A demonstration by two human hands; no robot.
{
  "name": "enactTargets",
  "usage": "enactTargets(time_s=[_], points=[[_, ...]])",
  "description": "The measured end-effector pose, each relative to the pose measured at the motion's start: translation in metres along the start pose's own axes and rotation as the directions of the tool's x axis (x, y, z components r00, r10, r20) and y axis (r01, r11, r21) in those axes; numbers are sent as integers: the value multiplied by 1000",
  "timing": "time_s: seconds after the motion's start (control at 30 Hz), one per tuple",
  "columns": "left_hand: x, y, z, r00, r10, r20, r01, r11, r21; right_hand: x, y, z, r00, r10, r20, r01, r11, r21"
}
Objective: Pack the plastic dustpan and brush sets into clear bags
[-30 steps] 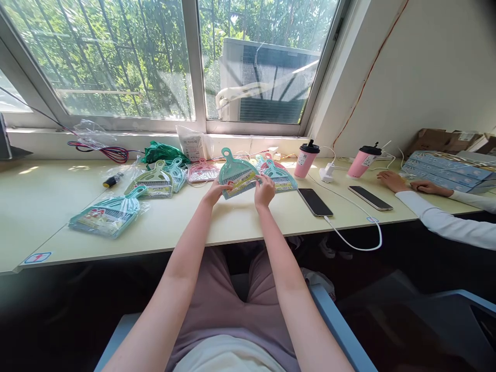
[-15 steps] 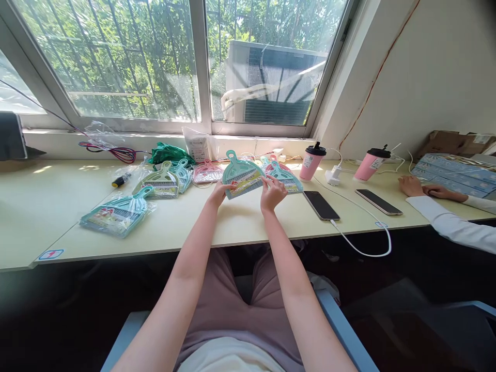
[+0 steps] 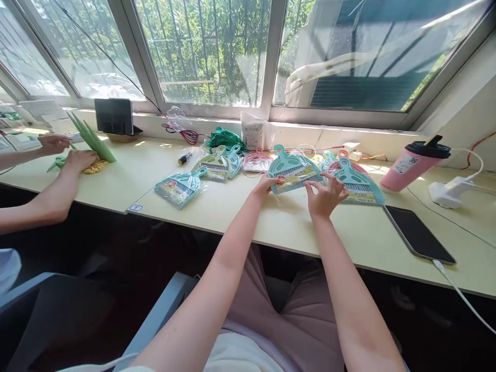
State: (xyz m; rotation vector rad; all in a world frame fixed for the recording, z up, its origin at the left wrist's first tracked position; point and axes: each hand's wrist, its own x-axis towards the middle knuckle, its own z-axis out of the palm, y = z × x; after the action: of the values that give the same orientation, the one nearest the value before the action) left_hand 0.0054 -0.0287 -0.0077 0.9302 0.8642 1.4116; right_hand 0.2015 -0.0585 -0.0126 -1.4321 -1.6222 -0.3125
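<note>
Faces a wide metal-framed window [image 3: 205,51] with barred greenery outside. Sits at a long pale-yellow table [image 3: 232,217] with a straight front edge. Shares it with a co-worker at the far left, visible by two bare forearms [image 3: 60,188], hands at a spiky bundle of long green leaves [image 3: 95,139]. Has a flat black rectangular screen [image 3: 114,118] standing near that bundle, by the window. Holds a turquoise fan-shaped plastic dustpan set [image 3: 289,161] with a yellow printed label, tilted over the table, loop handle pointing away. Grips its lower left corner with the left hand [image 3: 265,187], thumb on the front, other fingers clamped on it and mostly hidden. Touches its lower right edge with the right hand [image 3: 324,199], thumb and forefinger tips there, remaining fingers spread; cannot tell how firmly pinched. Has a second turquoise dustpan with brush [image 3: 358,186] just behind that hand, and to the left a pink plastic dustpan [image 3: 258,161], an olive-green plastic dustpan [image 3: 211,169] and a film-wrapped turquoise dustpan [image 3: 178,188]. Has a pink tumbler with a black lid [image 3: 403,168] leaning at the right, a crumpled green plastic bag [image 3: 225,140] near the window, a black-screened phone [image 3: 418,232] on a white cable, a white plug adapter [image 3: 449,192], and a yellow-and-black screwdriver handle [image 3: 185,158].
</note>
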Motion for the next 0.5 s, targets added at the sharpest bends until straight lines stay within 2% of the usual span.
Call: enactTargets(time_s=[0.07,0.2,0.33,0.5], points=[[1,0,2,999,-29,-20,29,1000,-2,1,1,1,1000,10,-22,-10,1000,2],[3,1,2,998,-38,-48,37,999,-19,4,4,5,985,136,-103,-136,991,9],[2,2,2,999,-21,-26,21,1000,-16,5,2,6,989,138,-58,-137,990,8],[0,7,2,998,-23,-52,24,1000,3,5,-1,2,994,112,-4,-112,993,-27]])
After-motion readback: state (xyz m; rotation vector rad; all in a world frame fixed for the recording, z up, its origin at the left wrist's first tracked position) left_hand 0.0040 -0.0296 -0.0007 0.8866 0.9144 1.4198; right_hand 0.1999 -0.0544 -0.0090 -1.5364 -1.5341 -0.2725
